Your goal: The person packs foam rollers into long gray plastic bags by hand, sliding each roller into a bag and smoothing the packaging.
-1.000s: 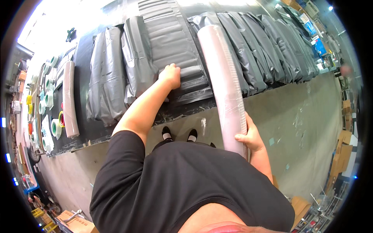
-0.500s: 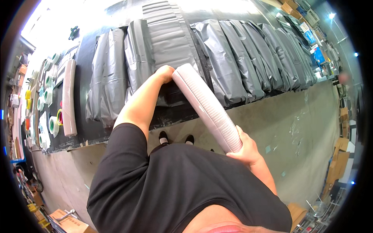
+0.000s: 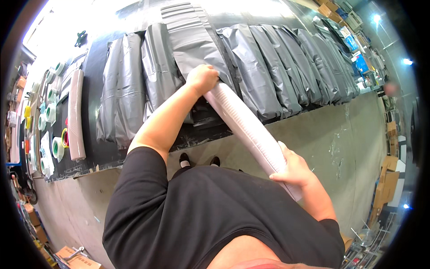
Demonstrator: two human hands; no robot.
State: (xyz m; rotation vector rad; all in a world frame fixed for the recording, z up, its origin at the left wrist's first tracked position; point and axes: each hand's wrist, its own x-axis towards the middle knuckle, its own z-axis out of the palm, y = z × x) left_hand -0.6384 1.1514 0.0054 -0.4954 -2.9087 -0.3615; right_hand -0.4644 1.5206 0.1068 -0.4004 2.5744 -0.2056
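A long, pale pinkish-white ribbed roll [image 3: 246, 127] in glossy wrap slants from the table's edge down toward my right side. My left hand [image 3: 203, 80] is closed over its far end, with curled fingers hiding that tip. Against this hand lies the near part of a flat grey plastic bag [image 3: 195, 47], top of a stack; whether the fingers also pinch it, I cannot tell. My right hand [image 3: 293, 168] grips the roll near its lower end, which sticks out a little past the palm.
Filled grey bags [image 3: 255, 71] lie side by side on the black table [image 3: 96, 107], more to the left. Another wrapped roll [image 3: 77, 114] lies beside tape rolls [image 3: 58, 148] at the left. Cardboard [image 3: 387, 179] stands on the right of the floor.
My left hand has moved up and right over the roll's far end. The roll's lower end has shifted right and nearer my body, along with my right hand. The top grey bag now reaches my left hand.
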